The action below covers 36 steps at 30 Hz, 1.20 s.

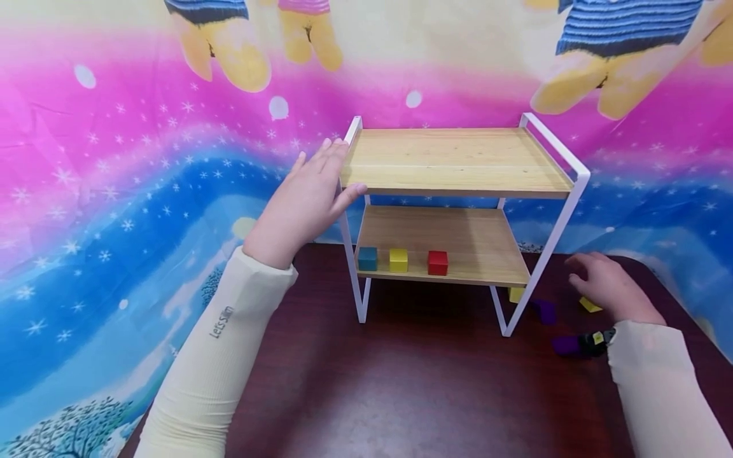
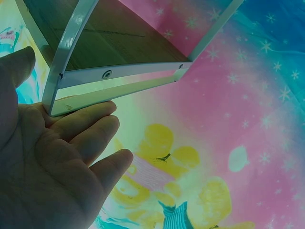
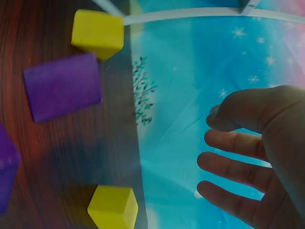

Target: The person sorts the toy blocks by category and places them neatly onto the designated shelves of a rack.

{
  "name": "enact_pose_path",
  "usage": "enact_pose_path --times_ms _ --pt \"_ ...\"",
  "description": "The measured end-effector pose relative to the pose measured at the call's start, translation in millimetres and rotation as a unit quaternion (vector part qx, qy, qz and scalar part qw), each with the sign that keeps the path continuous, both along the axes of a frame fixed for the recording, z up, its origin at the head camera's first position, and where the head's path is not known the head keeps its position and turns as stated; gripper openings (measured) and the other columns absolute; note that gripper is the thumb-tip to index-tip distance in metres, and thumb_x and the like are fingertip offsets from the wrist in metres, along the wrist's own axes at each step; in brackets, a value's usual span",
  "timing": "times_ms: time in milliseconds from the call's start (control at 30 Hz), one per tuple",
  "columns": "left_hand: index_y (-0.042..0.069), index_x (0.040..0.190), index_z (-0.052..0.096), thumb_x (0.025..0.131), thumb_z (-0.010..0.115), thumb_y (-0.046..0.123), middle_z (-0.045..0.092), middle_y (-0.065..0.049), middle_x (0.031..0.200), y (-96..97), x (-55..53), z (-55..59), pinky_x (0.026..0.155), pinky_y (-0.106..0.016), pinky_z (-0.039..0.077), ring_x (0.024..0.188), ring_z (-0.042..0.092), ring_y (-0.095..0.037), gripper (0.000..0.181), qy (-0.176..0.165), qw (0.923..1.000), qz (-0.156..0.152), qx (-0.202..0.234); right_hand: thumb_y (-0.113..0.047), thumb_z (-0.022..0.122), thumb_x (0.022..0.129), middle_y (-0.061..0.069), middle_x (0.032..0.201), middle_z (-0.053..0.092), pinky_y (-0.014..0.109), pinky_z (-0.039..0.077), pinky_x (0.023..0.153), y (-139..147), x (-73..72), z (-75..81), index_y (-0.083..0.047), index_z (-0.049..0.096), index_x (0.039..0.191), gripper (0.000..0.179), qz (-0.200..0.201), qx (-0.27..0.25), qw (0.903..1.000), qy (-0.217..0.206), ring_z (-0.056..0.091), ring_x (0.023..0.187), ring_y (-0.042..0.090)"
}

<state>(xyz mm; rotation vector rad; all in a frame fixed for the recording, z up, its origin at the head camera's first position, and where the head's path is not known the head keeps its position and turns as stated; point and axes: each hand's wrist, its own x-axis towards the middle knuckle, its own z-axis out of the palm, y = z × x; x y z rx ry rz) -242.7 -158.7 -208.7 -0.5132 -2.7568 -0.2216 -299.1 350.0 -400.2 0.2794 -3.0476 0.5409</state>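
Note:
My left hand (image 1: 303, 197) is at the upper left corner of a two-tier wooden shelf (image 1: 458, 159) with a white frame. Its fingers are extended beside the frame's side rail (image 2: 114, 88), and the thumb lies toward the top board. On the lower board sit a teal block (image 1: 368, 259), a yellow block (image 1: 398, 260) and a red block (image 1: 438, 263) in a row. Holding nothing, my right hand (image 1: 613, 286) hovers right of the shelf with loosely bent fingers. Beneath and beside it are a yellow block (image 3: 113, 207) and a purple block (image 3: 64, 87).
Another purple block (image 1: 565, 345) lies by the right wrist's black strap (image 1: 595, 342). One more yellow block (image 1: 516, 294) stands behind the shelf's right leg. The dark red table (image 1: 401, 381) meets a printed cloth backdrop (image 1: 143, 159) at the back and sides.

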Motion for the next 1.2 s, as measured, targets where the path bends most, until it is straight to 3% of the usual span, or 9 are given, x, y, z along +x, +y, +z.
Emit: enact_pose_path --times_ms 500,700,867,1200 --pt "0.008 0.163 0.017 0.103 0.049 0.052 0.022 -0.01 0.168 0.6 -0.4 0.6 0.125 -0.048 0.006 0.156 0.011 -0.023 0.081 -0.001 1.0 -0.002 0.0 -0.006 0.07 0.091 0.042 0.113 0.056 0.066 0.053 0.08 19.7 -19.9 0.3 0.022 0.053 0.125 0.047 0.035 0.065 0.9943 -0.077 0.06 0.098 0.056" --pt "0.008 0.163 0.017 0.103 0.05 0.052 0.021 -0.01 0.168 0.8 -0.9 1.0 0.125 -0.048 0.006 0.156 0.01 -0.023 0.081 -0.001 1.0 0.002 -0.002 -0.004 0.071 0.089 0.034 0.101 0.065 0.062 0.056 0.076 30.8 -26.1 -7.5 0.019 0.059 0.116 0.037 0.051 0.065 0.9933 -0.081 0.065 0.087 0.046" --pt "0.008 0.163 0.017 0.103 0.05 0.052 0.021 -0.01 0.168 2.4 -1.1 1.3 0.125 -0.048 0.006 0.156 0.01 -0.023 0.082 -0.002 1.0 0.002 0.0 -0.003 0.073 0.087 0.03 0.098 0.066 0.063 0.055 0.077 42.5 -26.4 -16.7 0.018 0.061 0.115 0.037 0.044 0.072 0.9934 -0.077 0.064 0.089 0.049" --pt "0.009 0.163 0.017 0.102 0.051 0.052 0.022 -0.01 0.168 1.5 -0.3 2.4 0.125 -0.048 0.007 0.156 0.011 -0.023 0.082 0.004 1.0 0.003 0.005 0.0 0.073 0.085 0.035 0.102 0.057 0.064 0.053 0.08 47.2 -19.3 -24.8 0.019 0.059 0.116 0.039 0.021 0.06 0.995 -0.077 0.056 0.095 0.054"
